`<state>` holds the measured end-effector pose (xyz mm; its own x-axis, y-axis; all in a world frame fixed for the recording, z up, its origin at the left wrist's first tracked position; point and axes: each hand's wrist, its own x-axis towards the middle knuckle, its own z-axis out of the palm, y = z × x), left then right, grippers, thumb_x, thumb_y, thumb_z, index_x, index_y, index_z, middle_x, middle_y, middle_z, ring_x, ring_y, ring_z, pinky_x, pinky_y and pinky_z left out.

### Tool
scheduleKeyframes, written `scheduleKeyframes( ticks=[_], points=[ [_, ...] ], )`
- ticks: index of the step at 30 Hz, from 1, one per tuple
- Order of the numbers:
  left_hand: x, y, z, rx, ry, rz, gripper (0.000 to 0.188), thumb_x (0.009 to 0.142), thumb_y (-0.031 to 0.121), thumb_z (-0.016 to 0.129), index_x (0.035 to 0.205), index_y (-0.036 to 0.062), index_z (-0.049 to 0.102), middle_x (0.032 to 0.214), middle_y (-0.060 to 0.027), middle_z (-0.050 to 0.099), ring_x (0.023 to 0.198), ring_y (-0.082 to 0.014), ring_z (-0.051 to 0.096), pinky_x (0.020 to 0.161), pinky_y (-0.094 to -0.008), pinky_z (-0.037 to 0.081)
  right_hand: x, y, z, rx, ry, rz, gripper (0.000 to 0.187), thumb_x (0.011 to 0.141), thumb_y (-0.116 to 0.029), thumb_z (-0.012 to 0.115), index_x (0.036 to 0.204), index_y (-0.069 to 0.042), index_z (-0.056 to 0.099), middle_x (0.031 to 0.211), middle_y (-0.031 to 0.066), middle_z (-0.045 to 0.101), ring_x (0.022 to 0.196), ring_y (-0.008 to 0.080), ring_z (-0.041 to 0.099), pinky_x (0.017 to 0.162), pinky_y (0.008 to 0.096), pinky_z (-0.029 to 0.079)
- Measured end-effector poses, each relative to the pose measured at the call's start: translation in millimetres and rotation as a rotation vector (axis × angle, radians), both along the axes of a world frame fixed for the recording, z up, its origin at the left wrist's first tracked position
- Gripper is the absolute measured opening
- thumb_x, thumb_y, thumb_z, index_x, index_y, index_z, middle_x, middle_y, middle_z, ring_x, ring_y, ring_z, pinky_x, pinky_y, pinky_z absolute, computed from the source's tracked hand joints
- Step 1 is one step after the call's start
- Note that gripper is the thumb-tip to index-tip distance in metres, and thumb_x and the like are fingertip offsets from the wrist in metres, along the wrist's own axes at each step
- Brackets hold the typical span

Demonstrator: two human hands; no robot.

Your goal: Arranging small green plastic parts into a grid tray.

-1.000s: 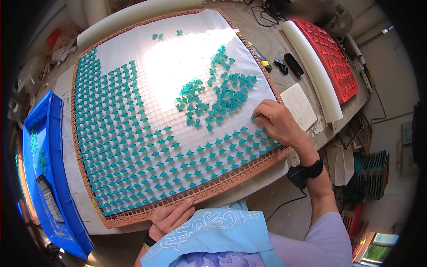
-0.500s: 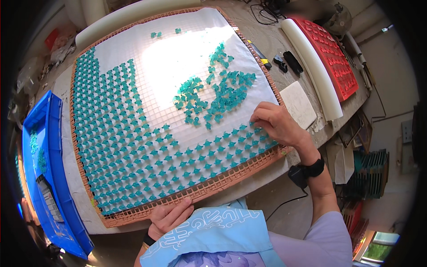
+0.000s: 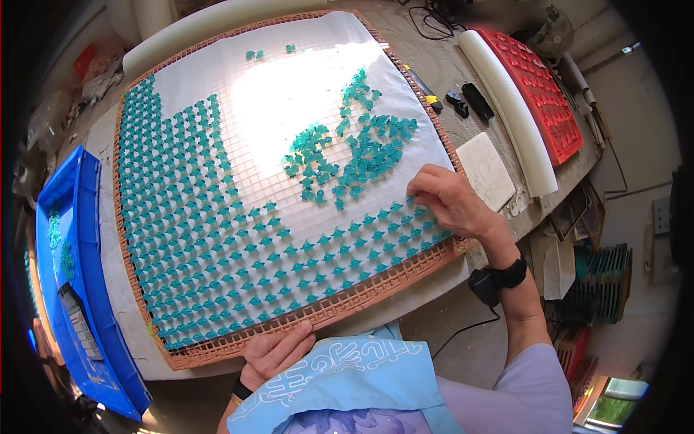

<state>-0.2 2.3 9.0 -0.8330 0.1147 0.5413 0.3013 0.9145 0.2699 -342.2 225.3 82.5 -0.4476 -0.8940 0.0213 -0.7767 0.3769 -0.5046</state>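
A large brown lattice tray (image 3: pixel 376 289) covered with a white sheet (image 3: pixel 303 40) lies in front of me. Small teal plastic-looking pieces (image 3: pixel 181 195) stand on it in close rows at the left and along the near side. A loose heap of the same pieces (image 3: pixel 372 152) lies right of the middle. At the right end of the near rows, my right hand (image 3: pixel 452 202) has its thumb and fingers pinched together; whatever is between the tips is hidden. My left hand (image 3: pixel 278 353) is closed at the tray's near rim, fingertips on the edge, its thumb hidden.
A blue crate (image 3: pixel 94 289) with some teal pieces stands at the left. Right of the tray lie a white tile (image 3: pixel 484 170), a yellow-and-black knife (image 3: pixel 426 90), a cream roll (image 3: pixel 510 116) and a red moulded sheet (image 3: pixel 535 94). Bright sunlight washes out the sheet's middle.
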Motion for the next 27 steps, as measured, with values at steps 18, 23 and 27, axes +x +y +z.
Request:
scheduleKeyframes(
  ticks=[18,23,27],
  points=[
    [-1.8,0.0,-2.5,0.027,0.028,-0.008,0.02,0.076,0.014,0.071,0.093,0.0134,0.082,0.112,-0.0006,0.079,0.074,-0.0076,0.064,0.057,-0.0232,0.042,-17.0,-33.4,-19.2,-0.109,0.4,-0.073,0.016,0.084,0.0,0.072,0.098,-0.001,0.065,0.093,0.0138,0.061,0.09,0.034,0.064,0.08,0.0425,0.052],
    [-2.2,-0.4,0.0,0.037,0.027,-0.018,0.021,0.076,0.013,0.071,0.094,0.0129,0.082,0.112,-0.0007,0.079,0.076,-0.008,0.065,0.057,-0.0233,0.042,-13.0,-18.3,-9.4,-0.103,0.357,-0.129,0.014,0.085,-0.001,0.07,0.096,-0.001,0.063,0.092,0.0148,0.062,0.091,0.0357,0.064,0.081,0.0445,0.052],
    [0.0,-0.9,2.1,0.034,-0.007,-0.007,0.02,0.078,0.014,0.071,0.094,0.0128,0.082,0.113,-0.0006,0.078,0.078,-0.0084,0.066,0.059,-0.0231,0.043,-8.4,-3.9,5.0,0.069,0.233,-0.186,0.013,0.086,-0.004,0.069,0.097,-0.001,0.063,0.093,0.0156,0.063,0.092,0.0359,0.064,0.081,0.0451,0.051]
  ],
)
